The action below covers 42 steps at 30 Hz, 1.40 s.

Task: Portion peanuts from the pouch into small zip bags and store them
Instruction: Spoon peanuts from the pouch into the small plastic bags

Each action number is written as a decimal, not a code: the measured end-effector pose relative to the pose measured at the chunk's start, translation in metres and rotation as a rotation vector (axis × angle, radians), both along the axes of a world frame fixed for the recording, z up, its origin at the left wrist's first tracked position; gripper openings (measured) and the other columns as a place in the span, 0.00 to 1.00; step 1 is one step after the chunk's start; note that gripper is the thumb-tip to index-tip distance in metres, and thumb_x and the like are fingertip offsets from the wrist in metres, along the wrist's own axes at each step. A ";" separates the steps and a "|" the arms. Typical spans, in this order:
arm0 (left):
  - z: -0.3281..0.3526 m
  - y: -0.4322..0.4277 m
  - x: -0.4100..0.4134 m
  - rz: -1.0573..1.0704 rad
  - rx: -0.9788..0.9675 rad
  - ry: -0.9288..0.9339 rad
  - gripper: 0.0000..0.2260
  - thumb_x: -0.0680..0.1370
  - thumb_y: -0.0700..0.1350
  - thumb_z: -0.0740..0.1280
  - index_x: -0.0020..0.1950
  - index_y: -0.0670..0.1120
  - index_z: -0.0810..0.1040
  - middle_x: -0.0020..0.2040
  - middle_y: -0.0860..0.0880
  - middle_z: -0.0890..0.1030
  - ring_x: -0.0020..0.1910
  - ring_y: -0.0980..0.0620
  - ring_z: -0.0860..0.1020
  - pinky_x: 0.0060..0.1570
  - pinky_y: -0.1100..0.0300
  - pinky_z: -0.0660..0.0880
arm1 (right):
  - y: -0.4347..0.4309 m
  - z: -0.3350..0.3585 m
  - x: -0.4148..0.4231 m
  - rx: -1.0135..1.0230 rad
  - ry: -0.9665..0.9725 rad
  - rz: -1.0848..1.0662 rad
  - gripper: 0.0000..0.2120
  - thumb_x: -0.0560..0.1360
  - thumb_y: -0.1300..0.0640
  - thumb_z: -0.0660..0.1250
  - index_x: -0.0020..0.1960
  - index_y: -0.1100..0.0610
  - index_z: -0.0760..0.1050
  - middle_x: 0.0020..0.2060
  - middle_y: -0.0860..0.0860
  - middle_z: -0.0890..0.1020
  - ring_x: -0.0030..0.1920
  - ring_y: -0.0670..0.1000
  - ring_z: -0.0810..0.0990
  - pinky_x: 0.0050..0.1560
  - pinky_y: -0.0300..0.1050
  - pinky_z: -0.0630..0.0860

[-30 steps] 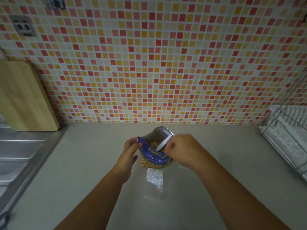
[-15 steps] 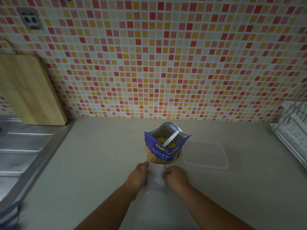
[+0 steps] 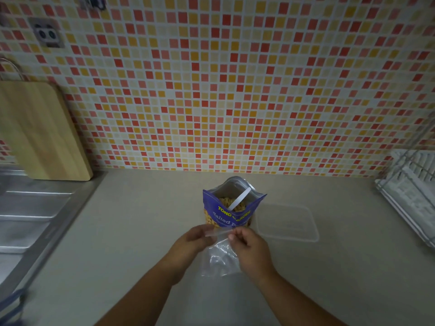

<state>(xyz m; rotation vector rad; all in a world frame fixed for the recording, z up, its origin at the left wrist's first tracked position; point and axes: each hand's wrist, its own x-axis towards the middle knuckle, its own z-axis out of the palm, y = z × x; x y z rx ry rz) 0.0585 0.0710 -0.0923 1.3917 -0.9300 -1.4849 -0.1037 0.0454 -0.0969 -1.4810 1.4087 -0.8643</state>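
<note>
A blue peanut pouch [image 3: 231, 215] stands upright and open on the beige counter, with peanuts and a white scoop handle [image 3: 239, 201] showing inside. Just in front of it I hold a small clear zip bag [image 3: 220, 255] lifted off the counter. My left hand [image 3: 193, 242] pinches the left end of its top strip. My right hand [image 3: 250, 245] pinches the right end. The bag hangs down between my hands and looks empty.
A clear flat plastic container [image 3: 286, 223] lies right of the pouch. A wire dish rack [image 3: 409, 191] stands at the far right. A wooden cutting board [image 3: 40, 132] leans on the tiled wall at left, above a steel sink drainboard [image 3: 28, 215].
Both hands left the pouch, dropped to the zip bag on the counter, and now hold it raised by its top edge. The scoop stays in the pouch.
</note>
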 end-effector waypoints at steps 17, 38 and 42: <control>0.043 -0.002 -0.010 0.138 -0.779 -1.138 0.10 0.64 0.49 0.72 0.33 0.47 0.73 0.31 0.53 0.74 0.33 0.59 0.67 0.31 0.70 0.62 | 0.007 0.093 0.007 -0.041 0.084 0.131 0.05 0.72 0.58 0.69 0.42 0.53 0.83 0.40 0.49 0.84 0.43 0.45 0.81 0.39 0.28 0.73; 0.078 -0.023 0.002 -0.094 -0.561 -0.831 0.16 0.71 0.54 0.71 0.55 0.62 0.70 0.51 0.65 0.73 0.51 0.67 0.73 0.47 0.76 0.68 | -0.068 0.127 0.004 -0.462 1.286 0.456 0.14 0.76 0.55 0.63 0.60 0.58 0.77 0.60 0.55 0.73 0.63 0.56 0.67 0.59 0.48 0.66; 0.080 -0.034 0.006 -0.156 -0.569 -0.909 0.13 0.75 0.57 0.65 0.57 0.61 0.66 0.53 0.63 0.70 0.50 0.71 0.70 0.44 0.78 0.66 | -0.065 0.147 0.010 -0.382 1.250 0.423 0.15 0.75 0.58 0.63 0.61 0.58 0.73 0.58 0.56 0.76 0.62 0.57 0.70 0.60 0.48 0.68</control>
